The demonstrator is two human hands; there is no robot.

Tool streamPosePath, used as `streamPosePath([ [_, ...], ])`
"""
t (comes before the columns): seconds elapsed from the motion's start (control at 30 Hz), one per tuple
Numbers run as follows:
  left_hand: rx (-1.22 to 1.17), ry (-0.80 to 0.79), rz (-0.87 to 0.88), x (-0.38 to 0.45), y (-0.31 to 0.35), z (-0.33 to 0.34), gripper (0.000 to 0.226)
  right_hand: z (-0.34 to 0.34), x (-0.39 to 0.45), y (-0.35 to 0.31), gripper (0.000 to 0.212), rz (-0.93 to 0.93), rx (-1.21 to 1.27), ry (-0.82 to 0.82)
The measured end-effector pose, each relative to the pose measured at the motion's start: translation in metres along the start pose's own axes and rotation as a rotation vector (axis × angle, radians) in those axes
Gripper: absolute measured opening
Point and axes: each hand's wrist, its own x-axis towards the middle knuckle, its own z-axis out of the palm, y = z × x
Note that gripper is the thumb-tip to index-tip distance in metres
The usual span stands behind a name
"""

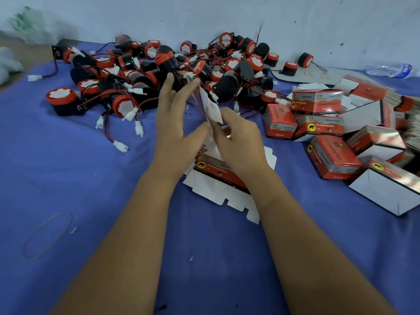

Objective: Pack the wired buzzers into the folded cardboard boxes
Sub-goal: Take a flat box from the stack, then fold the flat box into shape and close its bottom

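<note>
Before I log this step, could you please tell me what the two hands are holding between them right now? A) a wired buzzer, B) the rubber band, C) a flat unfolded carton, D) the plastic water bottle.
C: the left hand and right hand pinch a flat unfolded carton upright between them, above a stack of carton blanks, while the buzzer pile lies untouched beyond.

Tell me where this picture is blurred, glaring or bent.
Head view: the flat box blank between the left hand and right hand is smeared by motion; the top-left corner and the stacked blanks at the right edge are blurred; the glossy folded boxes show glare; the wide lens bows the blue cloth and the forearms outward. Light is soft, shadows faint.
</note>
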Motion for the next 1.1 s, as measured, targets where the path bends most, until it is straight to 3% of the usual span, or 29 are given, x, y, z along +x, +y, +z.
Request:
streamPosePath([
  [0.07, -0.003, 0.012, 0.013, -0.001, 0.002, -0.001, 0.053, -0.001, 0.0, 0.002, 0.02, -0.004, 0.004, 0.003],
  [0.17, 0.044, -0.015, 0.088, -0.001, 0.001, -0.005, 0.052, -0.004, 0.0, 0.002, 0.019, 0.134, 0.132, 0.045],
  [0.27, 0.148, -0.096, 0.172, -0.002, 0.0, -0.008, 0.07, -0.01, 0.003, 0.003, 0.014, 0.273, 0.304, 0.078],
  [0.4, 0.349, -0.174, 0.188, -0.002, -0.003, -0.007, 0.104, -0.019, 0.006, 0.009, 0.02, 0.297, 0.389, 0.051],
  [0.53, 0.481, -0.128, 0.183, -0.002, -0.003, -0.001, 0.101, -0.024, 0.008, 0.013, 0.021, 0.32, 0.429, 0.014],
  [0.77, 0.458, -0.153, 0.212, -0.001, -0.006, 0.002, 0.082, -0.026, 0.009, 0.022, 0.019, 0.341, 0.403, 0.024],
  [0.93, 0.393, -0.196, 0.174, -0.003, -0.007, 0.006, 0.084, -0.025, 0.01, 0.018, 0.02, 0.36, 0.417, 0.143],
  [1.1, 0.264, -0.09, 0.173, -0.003, -0.006, 0.011, 0.093, -0.021, 0.015, 0.004, 0.015, 0.284, 0.468, 0.344],
])
